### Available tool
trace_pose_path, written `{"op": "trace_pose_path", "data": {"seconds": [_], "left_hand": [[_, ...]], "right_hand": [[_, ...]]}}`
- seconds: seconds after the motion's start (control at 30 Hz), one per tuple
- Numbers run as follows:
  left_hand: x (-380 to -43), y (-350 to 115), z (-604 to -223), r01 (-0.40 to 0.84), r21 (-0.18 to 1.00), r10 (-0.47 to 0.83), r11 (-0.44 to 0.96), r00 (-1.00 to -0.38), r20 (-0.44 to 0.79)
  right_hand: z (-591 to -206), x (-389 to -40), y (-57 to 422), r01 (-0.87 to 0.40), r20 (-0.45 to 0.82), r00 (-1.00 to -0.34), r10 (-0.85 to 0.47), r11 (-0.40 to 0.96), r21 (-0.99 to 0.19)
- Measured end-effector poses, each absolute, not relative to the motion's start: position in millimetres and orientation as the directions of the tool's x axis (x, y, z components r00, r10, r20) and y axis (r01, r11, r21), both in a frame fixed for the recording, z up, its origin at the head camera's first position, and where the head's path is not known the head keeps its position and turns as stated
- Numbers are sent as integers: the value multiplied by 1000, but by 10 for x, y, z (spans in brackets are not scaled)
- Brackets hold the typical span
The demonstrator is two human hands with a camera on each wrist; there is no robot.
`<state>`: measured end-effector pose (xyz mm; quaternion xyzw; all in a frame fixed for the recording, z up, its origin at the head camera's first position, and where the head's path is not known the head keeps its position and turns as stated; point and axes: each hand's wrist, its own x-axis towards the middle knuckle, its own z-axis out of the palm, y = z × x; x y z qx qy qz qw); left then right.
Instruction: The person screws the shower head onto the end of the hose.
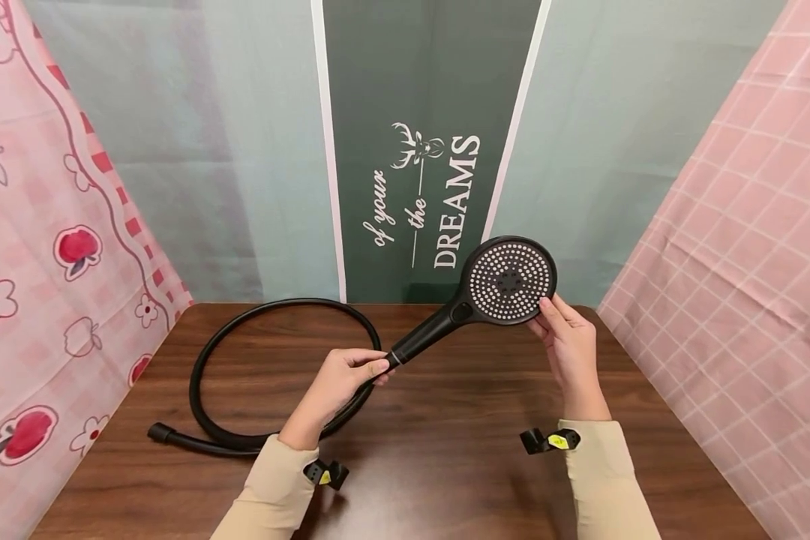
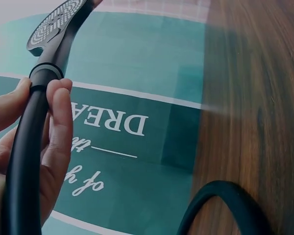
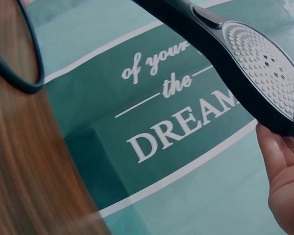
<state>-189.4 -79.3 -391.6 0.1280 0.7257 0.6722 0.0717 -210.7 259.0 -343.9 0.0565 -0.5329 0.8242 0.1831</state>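
Note:
A black hand shower (image 1: 427, 335) with a round, white-dotted spray face is held tilted above the table, its head up to the right. My right hand (image 1: 570, 346) pinches the rim of the head between thumb and fingers; the right wrist view shows the fingers (image 3: 279, 152) under that rim. At the handle's lower end, my left hand (image 1: 343, 386) grips the joint where the black hose (image 2: 25, 161) meets the handle. From there the hose loops over the table to the left, ending in a black connector (image 1: 161, 433).
The dark wooden table (image 1: 459, 450) has a green curtain (image 1: 439, 75) with white lettering behind it. Pink patterned cloth (image 1: 34, 300) hangs on the left, and pink checked cloth (image 1: 749, 262) on the right. A black wrist mount (image 1: 547, 441) sits on each sleeve.

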Motion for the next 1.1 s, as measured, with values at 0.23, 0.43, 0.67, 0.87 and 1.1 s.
{"op": "trace_pose_path", "data": {"seconds": [0.23, 0.43, 0.67, 0.87, 1.1], "left_hand": [[-1963, -760, -3895, 124, 971, 236, 202, -969, 75], [-2025, -703, -3873, 176, 919, 196, 351, -974, 112], [-2106, -639, -4018, 188, 882, 181, 431, -976, 120], [-2169, -572, -4185, 180, 883, 186, 434, -977, 107], [-2195, -552, -4358, 142, 867, 135, 478, -987, 88]], "right_hand": [[-3468, -2199, 2600, -303, 214, -937, 275, -339, -891], [-3477, -2270, 2631, -301, 207, -938, 279, -352, -886], [-3549, -2392, 2630, -249, 152, -946, 287, -340, -907], [-3711, -2511, 2683, -166, 83, -957, 279, -287, -943], [-3955, -2625, 2667, -53, -12, -968, 250, -251, -967]]}}
